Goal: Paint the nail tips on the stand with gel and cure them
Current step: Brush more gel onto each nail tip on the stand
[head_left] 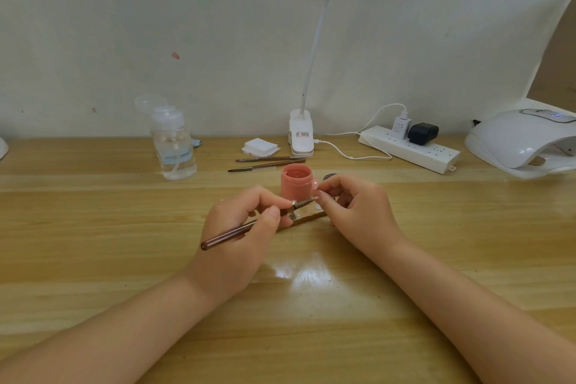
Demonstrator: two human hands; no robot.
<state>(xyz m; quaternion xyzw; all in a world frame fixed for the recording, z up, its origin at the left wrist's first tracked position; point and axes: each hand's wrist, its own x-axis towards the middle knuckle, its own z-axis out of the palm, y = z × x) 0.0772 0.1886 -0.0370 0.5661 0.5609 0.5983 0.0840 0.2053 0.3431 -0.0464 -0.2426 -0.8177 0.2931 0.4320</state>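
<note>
Wooden desk lit from above: the brush is pinched in the left hand, its long axis aimed rightward at the nail tip pinched by the right hand; beyond, the gel jar.

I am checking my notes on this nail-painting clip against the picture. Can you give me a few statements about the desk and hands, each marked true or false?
1. The left hand grips a dark brown brush. True.
2. The open pink gel jar stands behind the hands. True.
3. The white curing lamp sits at the desk's far left. False: it is at the far right.
4. The clear plastic pump bottle lies on its side. False: it stands upright.
5. Two spare brushes lie near the white clip lamp base. True.
</note>
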